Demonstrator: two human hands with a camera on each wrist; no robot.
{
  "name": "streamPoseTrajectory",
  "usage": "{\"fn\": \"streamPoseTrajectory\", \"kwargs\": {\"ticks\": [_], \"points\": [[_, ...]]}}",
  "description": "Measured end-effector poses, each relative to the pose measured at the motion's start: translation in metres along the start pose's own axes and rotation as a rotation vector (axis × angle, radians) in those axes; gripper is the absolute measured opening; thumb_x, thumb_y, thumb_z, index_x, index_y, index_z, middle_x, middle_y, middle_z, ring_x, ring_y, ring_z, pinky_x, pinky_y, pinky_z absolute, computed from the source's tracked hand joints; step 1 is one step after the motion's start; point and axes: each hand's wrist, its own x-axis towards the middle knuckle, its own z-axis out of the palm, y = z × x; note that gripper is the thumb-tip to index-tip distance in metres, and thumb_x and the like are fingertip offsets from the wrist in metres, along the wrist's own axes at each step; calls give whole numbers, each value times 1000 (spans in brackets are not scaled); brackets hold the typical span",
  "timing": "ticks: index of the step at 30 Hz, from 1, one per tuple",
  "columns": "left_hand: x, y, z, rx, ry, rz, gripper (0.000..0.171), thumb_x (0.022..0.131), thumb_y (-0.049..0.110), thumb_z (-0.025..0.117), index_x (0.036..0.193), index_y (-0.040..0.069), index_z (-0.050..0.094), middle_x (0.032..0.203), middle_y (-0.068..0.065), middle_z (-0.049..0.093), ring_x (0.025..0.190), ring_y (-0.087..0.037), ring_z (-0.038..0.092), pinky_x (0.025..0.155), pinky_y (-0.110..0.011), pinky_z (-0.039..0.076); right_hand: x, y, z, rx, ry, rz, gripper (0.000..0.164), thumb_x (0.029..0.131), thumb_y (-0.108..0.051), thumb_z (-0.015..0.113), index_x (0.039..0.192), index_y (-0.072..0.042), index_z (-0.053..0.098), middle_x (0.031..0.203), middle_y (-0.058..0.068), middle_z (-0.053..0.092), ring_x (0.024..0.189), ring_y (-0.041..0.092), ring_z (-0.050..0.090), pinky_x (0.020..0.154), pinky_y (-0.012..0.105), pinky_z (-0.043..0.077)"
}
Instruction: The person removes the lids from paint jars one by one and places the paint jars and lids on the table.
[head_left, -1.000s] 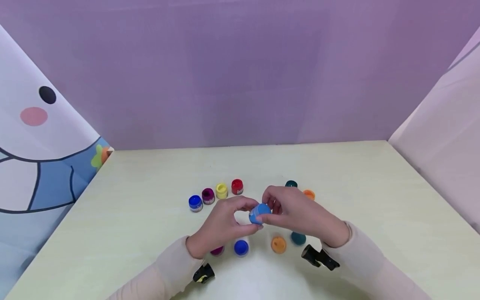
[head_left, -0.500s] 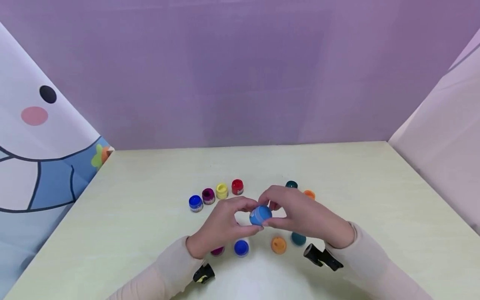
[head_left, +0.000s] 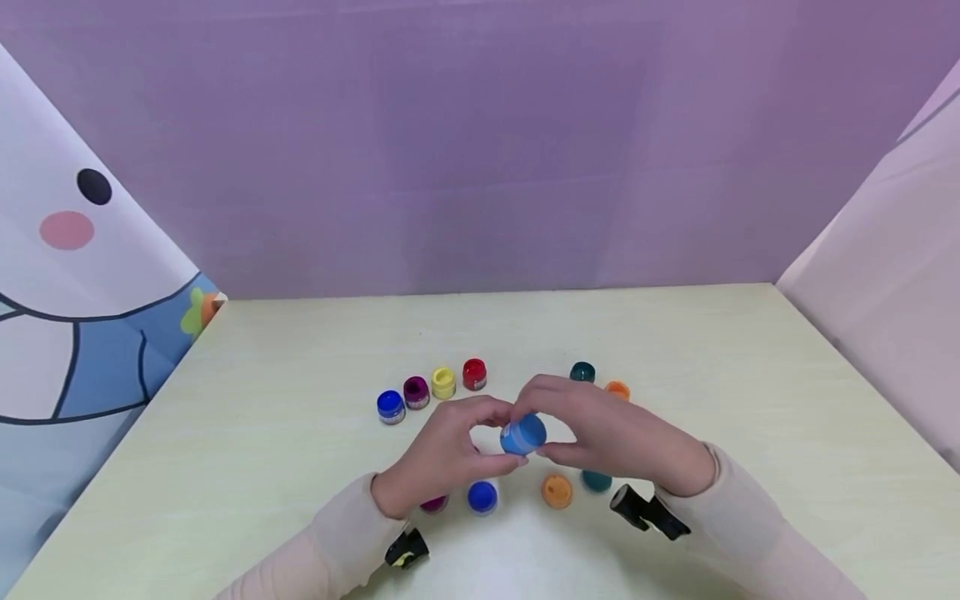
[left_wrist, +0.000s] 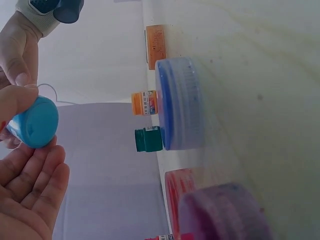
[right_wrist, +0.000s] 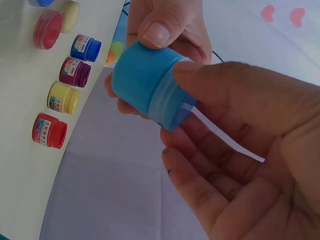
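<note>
A light blue paint jar (head_left: 523, 434) is raised off the table between both hands, tilted with its lid end towards the right. My left hand (head_left: 442, 454) grips the jar's body between thumb and fingers. My right hand (head_left: 611, 433) pinches around the lid end (right_wrist: 172, 97), thumb on one side and fingers on the other. From the lid edge trails a thin pale strip (right_wrist: 230, 137), also visible as a fine curl in the left wrist view. The right palm and part of the lid face each other, so the lid's top is mostly hidden.
Blue (head_left: 391, 407), purple (head_left: 416, 392), yellow (head_left: 444, 382) and red (head_left: 474, 374) jars stand beyond the left hand. Green (head_left: 582, 372) and orange (head_left: 617, 390) jars stand beyond the right. Nearer lie blue (head_left: 482, 497), orange (head_left: 557, 492), teal (head_left: 597, 481) and purple (head_left: 434, 504) lids.
The right hand has shifted slightly right and its thumb has moved off the jar's near face to the lid's right edge. The jar has turned a little; the left hand barely moved.
</note>
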Motion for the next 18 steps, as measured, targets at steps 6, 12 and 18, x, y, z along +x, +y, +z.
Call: {"fn": "streamPoseTrajectory", "kwargs": {"ticks": [6, 12, 18], "points": [[1, 0, 0, 34, 18, 16, 37, 76, 31, 72, 110, 19, 61, 104, 13, 61, 93, -3, 55, 80, -32, 48, 1, -1, 3, -3, 70, 90, 36, 79, -26, 70, 109, -14, 55, 100, -9, 55, 89, 7, 52, 77, 25, 47], [0, -1, 1, 74, 35, 24, 33, 75, 28, 73, 105, 20, 62, 101, 14, 61, 92, -2, 55, 80, -25, 46, 3, -1, 10, 10, 111, 238, 31, 81, -38, 65, 94, -12, 54, 79, -8, 53, 71, 10, 49, 58, 23, 47], [1, -4, 2, 73, 36, 32, 33, 75, 29, 73, 105, 20, 62, 100, 15, 61, 92, -2, 55, 80, -26, 47, 4, -2, 10, 50, 93, 271, 28, 82, -35, 66, 91, -12, 53, 75, -8, 53, 66, 8, 50, 55, 24, 47]]}}
